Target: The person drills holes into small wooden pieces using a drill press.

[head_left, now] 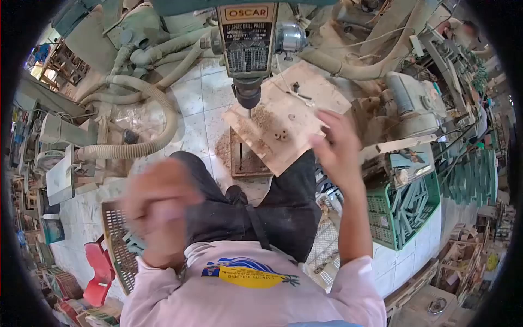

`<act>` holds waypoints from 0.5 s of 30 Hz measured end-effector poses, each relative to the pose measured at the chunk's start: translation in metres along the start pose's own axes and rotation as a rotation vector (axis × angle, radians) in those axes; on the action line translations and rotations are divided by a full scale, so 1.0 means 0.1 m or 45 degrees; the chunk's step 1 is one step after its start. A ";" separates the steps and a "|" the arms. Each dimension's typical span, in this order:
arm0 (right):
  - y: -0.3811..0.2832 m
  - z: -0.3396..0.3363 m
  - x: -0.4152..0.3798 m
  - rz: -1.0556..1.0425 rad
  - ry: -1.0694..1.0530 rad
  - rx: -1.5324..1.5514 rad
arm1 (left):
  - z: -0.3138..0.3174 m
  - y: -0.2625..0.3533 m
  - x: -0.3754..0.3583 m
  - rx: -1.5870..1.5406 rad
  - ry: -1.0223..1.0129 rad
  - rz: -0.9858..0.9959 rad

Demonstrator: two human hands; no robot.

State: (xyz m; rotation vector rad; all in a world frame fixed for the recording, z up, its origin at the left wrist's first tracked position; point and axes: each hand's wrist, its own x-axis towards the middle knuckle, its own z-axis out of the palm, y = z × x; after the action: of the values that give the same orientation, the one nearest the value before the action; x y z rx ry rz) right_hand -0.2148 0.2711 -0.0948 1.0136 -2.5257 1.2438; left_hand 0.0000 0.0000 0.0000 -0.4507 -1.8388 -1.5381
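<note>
My left hand (160, 199) is raised over my lap at the left, smeared by motion; its fingers look curled, and I cannot make out what it holds, if anything. To the right, my right hand (338, 143) hovers at the right edge of a wooden board (297, 131), thumb and fingers apart. The board lies tilted under the drill press (248, 60), with wood shavings (263, 120) and small round holes or plugs on it. The drill bit points down at the shavings. Below the board's left side shows a slotted metal base (239, 158).
A green crate (381, 212) of grey-green pieces stands at the right, a beige crate (117, 240) at the left. Ribbed hoses (128, 150) curve across the floor. A red chair (99, 272) is lower left. Another person (463, 35) is at the far upper right.
</note>
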 end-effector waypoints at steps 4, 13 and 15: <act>0.35 0.67 0.09 -0.061 -0.052 -0.062 | 0.45 -0.59 -0.37 0.212 -0.520 -0.465; 0.73 0.88 0.11 -0.278 -0.102 -0.408 | 0.47 -1.47 -1.40 0.423 -0.647 -1.057; 0.86 0.94 0.12 -0.291 0.046 -0.376 | 0.60 -1.54 -1.44 0.339 -0.727 -1.069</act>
State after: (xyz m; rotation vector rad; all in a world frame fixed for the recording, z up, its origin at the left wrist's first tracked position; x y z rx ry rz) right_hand -0.2632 0.2314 -0.2067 1.1526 -2.3898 0.7929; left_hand -0.0165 0.0442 -0.2143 0.0536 -2.8802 -1.7355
